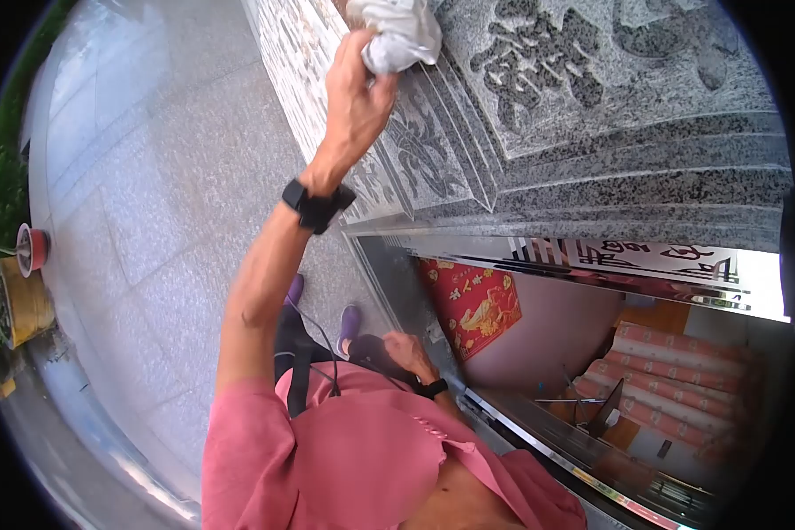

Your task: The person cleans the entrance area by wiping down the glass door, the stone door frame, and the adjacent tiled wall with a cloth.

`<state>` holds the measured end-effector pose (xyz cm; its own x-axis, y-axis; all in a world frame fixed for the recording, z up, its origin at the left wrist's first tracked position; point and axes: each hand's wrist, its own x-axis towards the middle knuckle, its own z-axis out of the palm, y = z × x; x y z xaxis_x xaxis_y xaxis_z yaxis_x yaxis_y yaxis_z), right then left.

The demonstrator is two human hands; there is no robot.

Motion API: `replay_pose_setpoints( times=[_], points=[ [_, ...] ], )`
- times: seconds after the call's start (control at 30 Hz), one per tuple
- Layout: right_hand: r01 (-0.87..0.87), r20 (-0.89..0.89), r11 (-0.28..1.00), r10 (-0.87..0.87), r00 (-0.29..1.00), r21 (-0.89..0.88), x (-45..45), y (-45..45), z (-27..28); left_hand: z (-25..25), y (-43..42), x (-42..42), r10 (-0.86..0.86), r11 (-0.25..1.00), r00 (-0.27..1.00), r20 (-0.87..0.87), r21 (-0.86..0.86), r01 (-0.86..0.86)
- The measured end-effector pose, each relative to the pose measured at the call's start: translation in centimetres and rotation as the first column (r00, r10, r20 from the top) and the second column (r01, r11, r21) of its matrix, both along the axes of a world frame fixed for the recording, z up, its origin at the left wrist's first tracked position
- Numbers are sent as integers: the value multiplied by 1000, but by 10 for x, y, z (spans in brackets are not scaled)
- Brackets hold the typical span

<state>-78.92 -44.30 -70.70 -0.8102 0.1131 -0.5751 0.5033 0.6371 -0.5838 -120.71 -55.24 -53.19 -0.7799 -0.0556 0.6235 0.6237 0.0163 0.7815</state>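
My left hand (362,88) is raised at the top, its fingers closed round a crumpled white cloth (402,40). The cloth is against the carved grey stone wall (539,150), beside dark engraved characters. A black device is strapped on my left wrist. Low beside my thigh is my right hand (408,353), with a black band on the wrist. Its fingers are loosely bent and somewhat apart, with nothing visible in them.
Grey stone paving (177,230) lies at the left, with a pink pot (32,250) at its far edge. On the right, a doorway holds a red poster with gold figures (481,305) and a pink patterned cover (667,380). A dark cable hangs before my legs.
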Motion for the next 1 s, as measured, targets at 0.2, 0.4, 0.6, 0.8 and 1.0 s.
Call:
replay_pose_setpoints(
  times=[0.2,0.4,0.6,0.8,1.0],
  points=[
    [41,-51,999,-40,998,17,33,-5,-15,-81,17,-6,177,976,984,-6,-131,-177],
    [27,-71,1000,-27,997,4,58,4,-27,-135,20,77,33,988,933,359,-154,25],
    [-2,16,1000,3,1000,-30,42,14,-26,-80,27,175,-210,955,864,458,-93,282],
    [-22,-29,999,21,999,-37,19,16,-23,-9,13,163,-333,939,935,119,-47,341],
    [32,-75,999,-33,997,-12,24,19,-29,11,34,107,-174,984,984,32,-27,175]
  ],
)
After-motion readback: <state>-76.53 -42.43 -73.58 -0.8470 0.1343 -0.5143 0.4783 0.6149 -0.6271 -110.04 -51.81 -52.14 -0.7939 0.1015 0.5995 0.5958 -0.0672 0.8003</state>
